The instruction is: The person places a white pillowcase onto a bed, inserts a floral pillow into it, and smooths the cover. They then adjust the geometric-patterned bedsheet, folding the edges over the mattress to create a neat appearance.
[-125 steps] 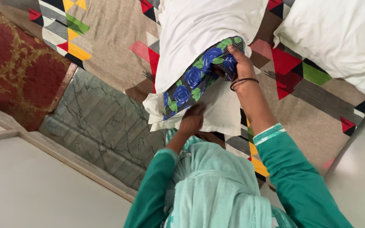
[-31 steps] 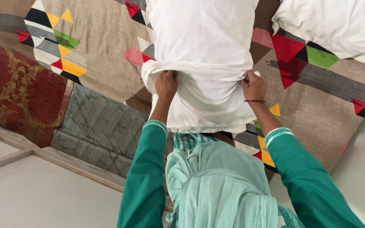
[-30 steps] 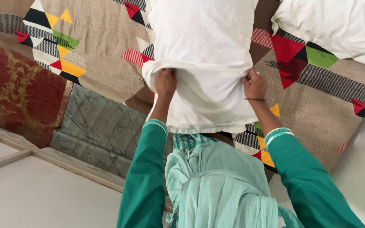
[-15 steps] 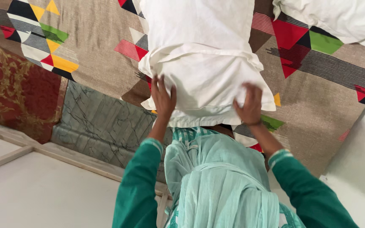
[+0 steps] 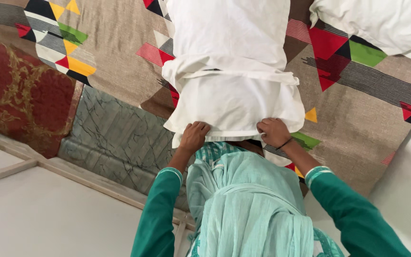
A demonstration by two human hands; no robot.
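While the person leans over the bed, both hands grip the near open hem of the white pillowcase (image 5: 234, 102). The left hand (image 5: 194, 136) is curled shut around the hem's left portion; the right hand (image 5: 273, 132), with a thin dark bangle (image 5: 285, 143) at the wrist, is closed on the hem's right portion. The two hands are near each other, with a short run of hem between them.

The pillowcase is plain woven cotton, softly creased, with a gathered fold running across its width above the hands. It is filled out by a pillow inside; none of that pillow's own surface shows. The covered pillow lies lengthwise, extending from the hands toward the far edge of the view.

It rests on a coarse tan bedspread (image 5: 120, 43) printed with red, yellow, green and black triangles and striped bands. A second white pillow (image 5: 381, 21) lies at the far right, apart from the first. To the left, a grey veined stone-like panel (image 5: 115, 138) borders a dark red patterned fabric (image 5: 20, 90). Green sleeves (image 5: 160, 214) and a pale mint scarf (image 5: 248, 204) occupy the near foreground.
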